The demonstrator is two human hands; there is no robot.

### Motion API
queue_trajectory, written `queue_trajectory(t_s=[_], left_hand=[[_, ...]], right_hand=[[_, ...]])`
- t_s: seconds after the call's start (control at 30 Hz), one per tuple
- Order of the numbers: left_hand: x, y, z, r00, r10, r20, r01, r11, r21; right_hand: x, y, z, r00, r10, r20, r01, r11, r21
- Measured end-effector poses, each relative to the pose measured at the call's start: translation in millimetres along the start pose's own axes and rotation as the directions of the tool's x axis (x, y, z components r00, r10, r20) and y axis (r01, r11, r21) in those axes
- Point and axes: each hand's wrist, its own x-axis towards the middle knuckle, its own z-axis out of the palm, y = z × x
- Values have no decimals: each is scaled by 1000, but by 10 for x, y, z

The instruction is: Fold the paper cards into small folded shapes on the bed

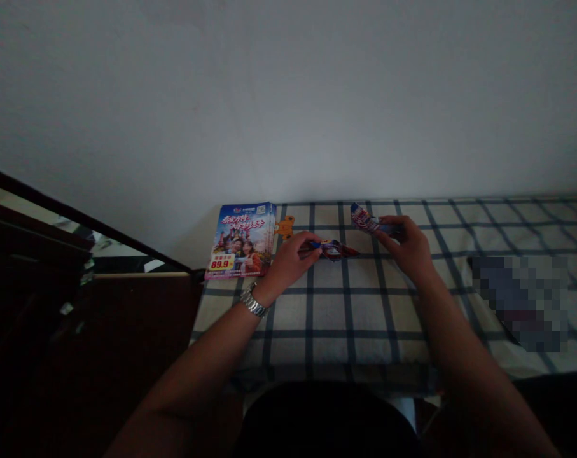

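We judge the paper handling to be partway along: two printed pieces are out of flat shape, both are in our hands, and neither is set down and let go. Our left hand [292,257] pinches the left piece [334,250] between thumb and fingers, its narrow end pointing toward the right end of the bench [326,312]. Our right hand [406,245] grips the right piece [363,219], which looks creased and bunched, nearer the bench's far edge. The two pieces are apart, so nothing joins them at this point. Whether they come from one sheet, or are folded or torn, we cannot tell; nor whether the left piece rests on the bench.

What looks untouched is the stack [243,238] of leaflets, lying flat and fairly square at the bench's far left corner, against the wall [288,95]. Just to its right, near the far edge, lies an orange bear [284,227], free of our hands. Toward the bench's right end, a pixelated object [520,305] lies well apart from the paper.
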Motion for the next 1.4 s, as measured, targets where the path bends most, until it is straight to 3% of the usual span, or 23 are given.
queue_trajectory(t_s=[0.17,0.57,1.4], left_hand=[[-1,3,9,1000,-13,-4,13,1000,19],[-9,12,37,1000,-28,2,28,1000,2],[5,-14,32,998,-66,-5,66,998,25]], right_hand=[[-80,-104,116,992,-58,114,35,982,188],[-178,-223,302,960,-105,258,69,987,142],[-163,-250,317,945,-160,284,137,986,99]])
